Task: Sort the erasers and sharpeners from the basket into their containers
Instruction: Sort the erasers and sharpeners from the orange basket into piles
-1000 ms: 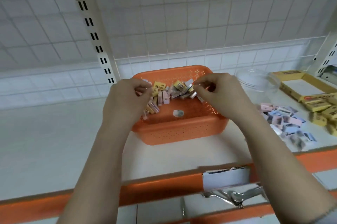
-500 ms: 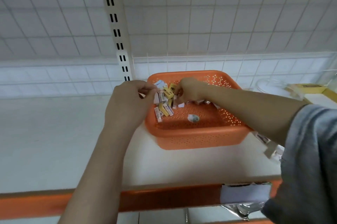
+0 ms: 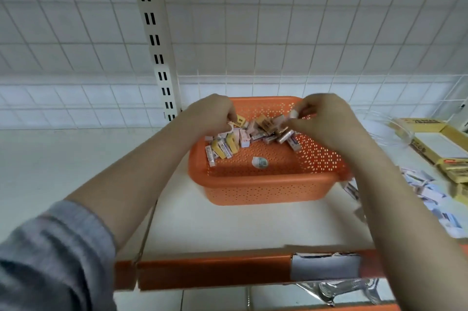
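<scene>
An orange perforated basket (image 3: pixel 263 189) stands on the white shelf. Several small wrapped erasers and sharpeners (image 3: pixel 243 137) lie heaped at its far side, and one small round white piece (image 3: pixel 260 162) lies alone on its floor. My left hand (image 3: pixel 210 113) reaches into the far left of the basket with its fingers curled round a few small pieces. My right hand (image 3: pixel 326 120) hovers over the far right of the heap and pinches a small piece between thumb and fingertips.
A clear plastic bowl (image 3: pixel 385 128) stands right of the basket. Beyond it lies an open yellow box (image 3: pixel 435 143), with small yellow boxes (image 3: pixel 453 166) near it. Loose pastel pieces (image 3: pixel 430 196) are scattered on the shelf at right. The shelf's orange front edge (image 3: pixel 215 272) runs below.
My right hand has moved from the left part of the heap to its right side. The view has shifted, so the basket sits more central. My left hand stays at the basket's far left.
</scene>
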